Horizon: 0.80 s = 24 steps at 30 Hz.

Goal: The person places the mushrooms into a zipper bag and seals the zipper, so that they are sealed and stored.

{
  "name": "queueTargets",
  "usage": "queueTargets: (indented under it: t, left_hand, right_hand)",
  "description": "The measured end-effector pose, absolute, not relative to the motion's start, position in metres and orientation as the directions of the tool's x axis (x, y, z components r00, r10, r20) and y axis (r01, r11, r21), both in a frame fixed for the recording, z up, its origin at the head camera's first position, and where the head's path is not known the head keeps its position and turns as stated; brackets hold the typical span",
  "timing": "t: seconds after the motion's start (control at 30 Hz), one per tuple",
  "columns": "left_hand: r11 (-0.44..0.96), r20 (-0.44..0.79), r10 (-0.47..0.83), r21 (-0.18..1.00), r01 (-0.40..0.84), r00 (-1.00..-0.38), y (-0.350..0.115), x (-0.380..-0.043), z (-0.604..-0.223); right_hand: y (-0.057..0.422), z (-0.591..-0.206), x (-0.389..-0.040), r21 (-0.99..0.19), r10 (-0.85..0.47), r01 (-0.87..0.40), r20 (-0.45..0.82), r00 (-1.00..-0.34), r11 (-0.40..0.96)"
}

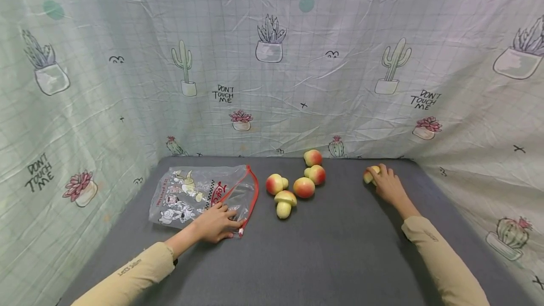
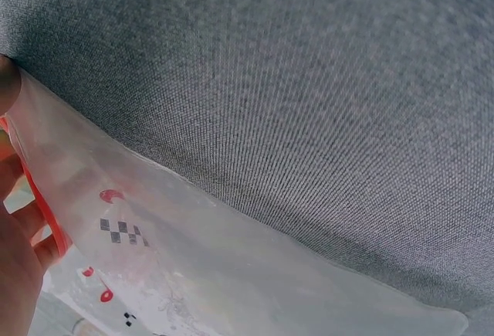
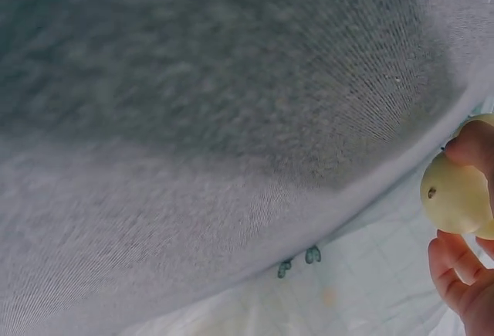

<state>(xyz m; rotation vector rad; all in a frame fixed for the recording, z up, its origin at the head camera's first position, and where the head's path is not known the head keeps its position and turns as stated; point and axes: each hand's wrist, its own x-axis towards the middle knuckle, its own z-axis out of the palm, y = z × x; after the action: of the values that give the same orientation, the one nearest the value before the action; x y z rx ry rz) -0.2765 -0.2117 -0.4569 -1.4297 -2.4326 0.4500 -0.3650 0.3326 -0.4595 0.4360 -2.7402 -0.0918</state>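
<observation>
On the left lies a clear plastic zip bag (image 1: pixel 187 195) with a red zipper edge and cartoon prints. My left hand (image 1: pixel 216 223) is at its mouth; in the left wrist view the fingers (image 2: pixel 27 224) and thumb curl about the red-edged opening. Far to the right, my right hand (image 1: pixel 386 184) grips a yellow toy pear (image 1: pixel 371 174). The right wrist view shows this pear (image 3: pixel 455 193) between thumb and fingers, with a small dark spot at its end. Whether it touches the table is unclear.
Several red-and-yellow toy pears lie mid-table, among them a front one (image 1: pixel 284 204), a left one (image 1: pixel 275 184) and a back one (image 1: pixel 313 157). Beneath them is a dark grey tabletop (image 1: pixel 331 249). A cactus-printed cloth (image 1: pixel 297 79) encloses the back and sides.
</observation>
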Motion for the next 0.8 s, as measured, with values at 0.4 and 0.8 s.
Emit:
queueTargets:
  t: [0.4, 0.8]
  left_hand:
    - [0.471, 0.083, 0.872, -0.407, 0.783, -0.482, -0.214, -0.278, -0.457]
    - [0.473, 0.082, 0.872, -0.396, 0.787, -0.482, -0.211, -0.274, -0.457]
  right_hand:
    - [0.334, -0.451, -0.340, 0.150, -0.370, -0.339, 0.398, -0.839, 0.929]
    - [0.321, -0.461, -0.318, 0.139, -0.443, -0.437, 0.505, -0.741, 0.889]
